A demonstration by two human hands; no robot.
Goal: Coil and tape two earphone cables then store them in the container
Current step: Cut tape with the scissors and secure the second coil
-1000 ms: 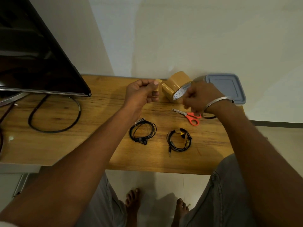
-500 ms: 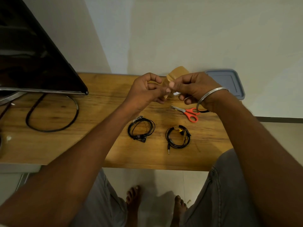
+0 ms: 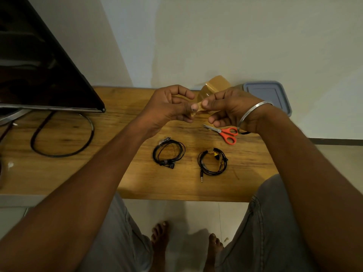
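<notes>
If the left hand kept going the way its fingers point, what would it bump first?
Probably the right hand. The left hand points across at it, and both pinch the same short tape strip, so little lies between them, though depth is unclear.

right wrist: silver bangle (image 3: 259, 105) | legs: grey jeans (image 3: 275, 222) — stitched side seam | feet (image 3: 160, 232): bare
</notes>
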